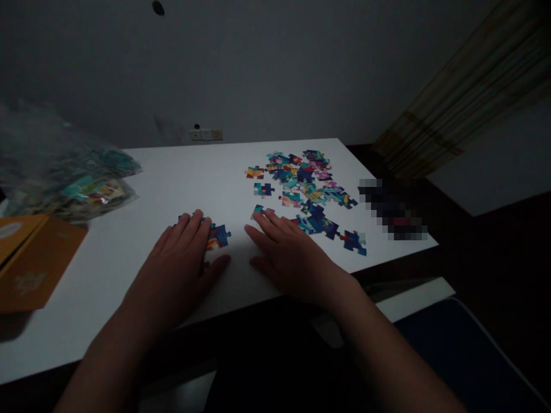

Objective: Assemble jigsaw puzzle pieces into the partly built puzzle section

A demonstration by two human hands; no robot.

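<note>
My left hand [183,261] lies palm down on the white table, fingers stretched out over some puzzle pieces. A blue and orange puzzle piece [220,236] sticks out beside its index finger; others under the hand are mostly hidden. Opposite it, my right hand [288,252] rests with its fingers extended and thumb apart. A teal and purple puzzle piece [259,210] shows just past its fingertips, partly covered by them. Loose puzzle pieces [310,192] in blue, teal, pink and yellow are spread beyond and to the right of this hand.
An orange cardboard box [47,264] stands at the left of the white table [172,172]. Behind it lie clear plastic bags [90,189] with colourful contents. A pixelated dark object [396,215] sits near the right edge. Wall sockets [206,135] and a curtain [451,97] lie beyond.
</note>
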